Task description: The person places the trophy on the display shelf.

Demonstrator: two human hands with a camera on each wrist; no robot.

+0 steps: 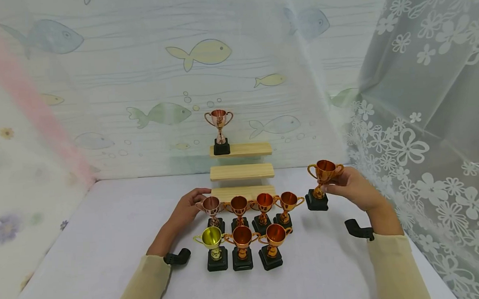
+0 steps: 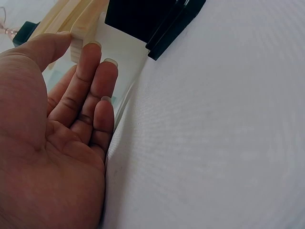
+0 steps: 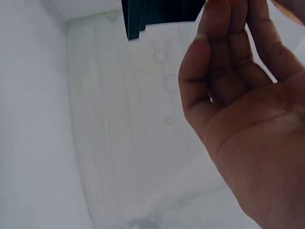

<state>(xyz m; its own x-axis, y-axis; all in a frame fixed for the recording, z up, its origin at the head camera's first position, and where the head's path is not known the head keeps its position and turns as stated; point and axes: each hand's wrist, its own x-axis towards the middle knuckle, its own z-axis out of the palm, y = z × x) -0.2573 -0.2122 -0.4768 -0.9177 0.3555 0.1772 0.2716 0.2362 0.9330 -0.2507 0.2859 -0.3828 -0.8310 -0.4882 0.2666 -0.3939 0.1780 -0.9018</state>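
My right hand (image 1: 355, 189) grips a bronze-coloured trophy cup (image 1: 325, 170) by its stem, above the table at the right. The cup tilts slightly, and its black base (image 3: 167, 12) shows at the top of the right wrist view. At the left end of a stepped wooden stand (image 1: 242, 171), my left hand (image 1: 186, 210) holds the lowest step's edge (image 2: 76, 45) between thumb and fingers. A rose-coloured trophy (image 1: 219, 119) stands on the top step's left end. Before the stand, several trophies (image 1: 240, 207) form a back row; three stand in front, including a gold one (image 1: 211, 237).
A white cloth covers the table (image 1: 316, 262). Behind it hangs a fish-patterned curtain (image 1: 236, 78), with a lace flowered curtain (image 1: 432, 159) at the right. The back-row trophies stand close against the lowest step, partly covering it. A black base (image 2: 152, 21) is near the left fingers.
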